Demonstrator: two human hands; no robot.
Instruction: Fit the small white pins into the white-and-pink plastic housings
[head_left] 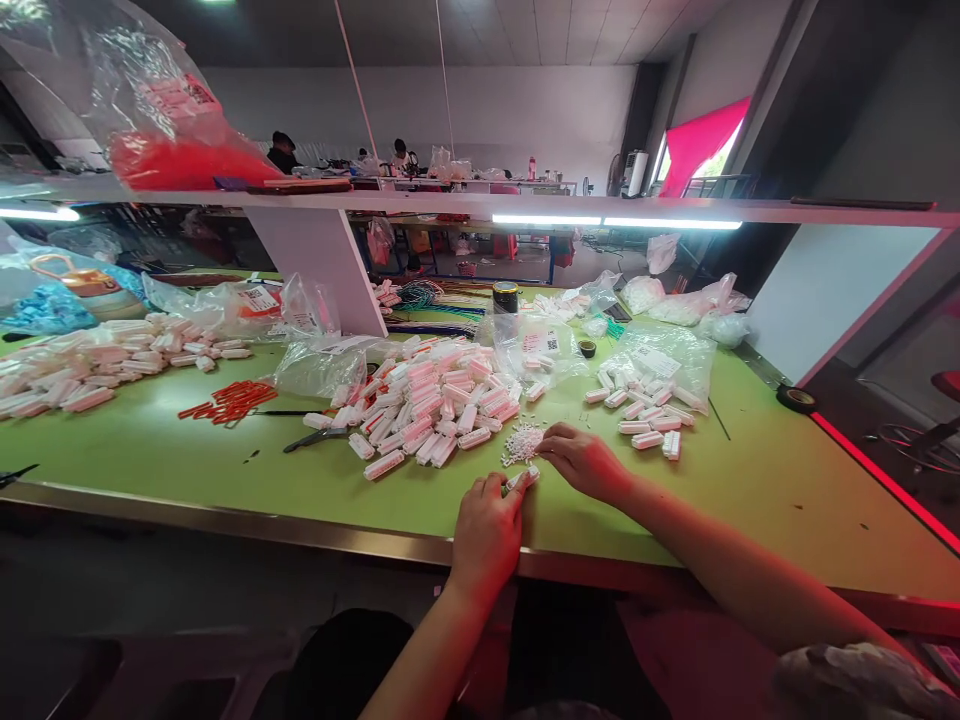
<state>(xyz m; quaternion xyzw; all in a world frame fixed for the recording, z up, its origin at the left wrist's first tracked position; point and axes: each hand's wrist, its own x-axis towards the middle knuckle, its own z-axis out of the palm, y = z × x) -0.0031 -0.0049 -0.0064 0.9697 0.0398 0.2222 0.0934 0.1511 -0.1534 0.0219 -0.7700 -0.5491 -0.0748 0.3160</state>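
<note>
Fingertips of my left hand (487, 530) pinch the small white-and-red plastic connector block (523, 479) by its long sides above the green table (187, 450), light, rigid, slippery, while my right hand (585, 462), fingers curled, touches the heap of tiny white plastic pins (523, 442).

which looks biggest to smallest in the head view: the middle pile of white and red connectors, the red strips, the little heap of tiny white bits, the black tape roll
1. Middle pile of connectors
2. Red strips
3. Heap of tiny white bits and black tape roll: they look alike, so unranked.

left hand (486, 532) pinching, right hand (585, 462) curled
</note>
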